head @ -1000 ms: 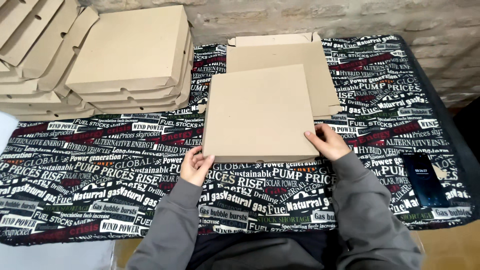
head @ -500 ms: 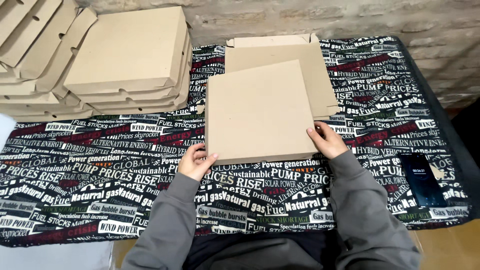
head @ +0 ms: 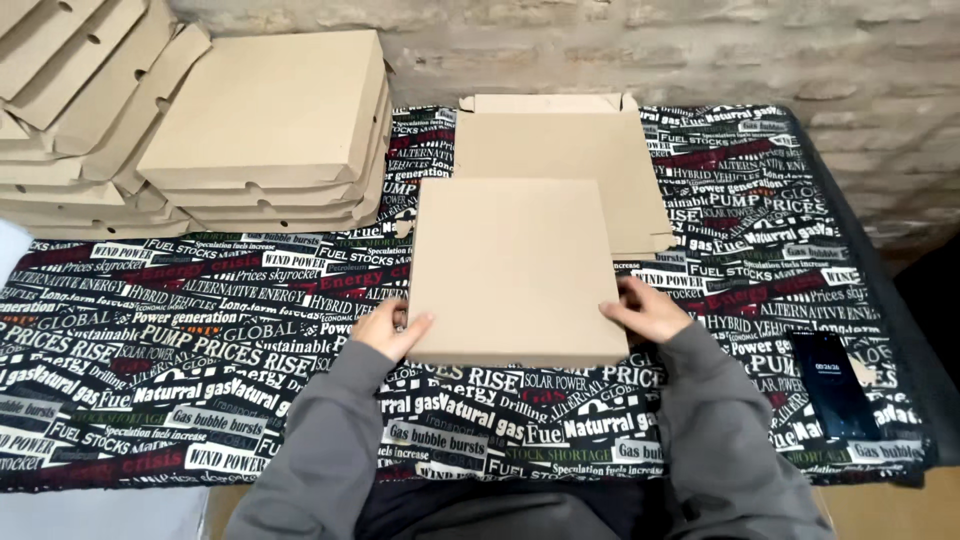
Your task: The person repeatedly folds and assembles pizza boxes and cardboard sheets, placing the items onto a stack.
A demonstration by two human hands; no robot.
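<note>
A closed, flat brown cardboard pizza box [head: 515, 268] lies in front of me on the table. My left hand [head: 390, 328] grips its near left corner. My right hand [head: 648, 310] holds its near right edge, fingers on the lid. Beyond the box lies an unfolded cardboard box blank [head: 560, 150], partly covered by the closed box.
The table wears a black cloth printed with newspaper-style headlines [head: 180, 340]. A stack of closed pizza boxes [head: 270, 130] stands at the back left, with more flat blanks [head: 70, 90] fanned out beside it. A dark phone [head: 830, 385] rests near the right edge. A brick wall runs behind.
Both hands shifted slightly along the box's near edge, and the box sits a little squarer toward me. Otherwise the scene is the same.
</note>
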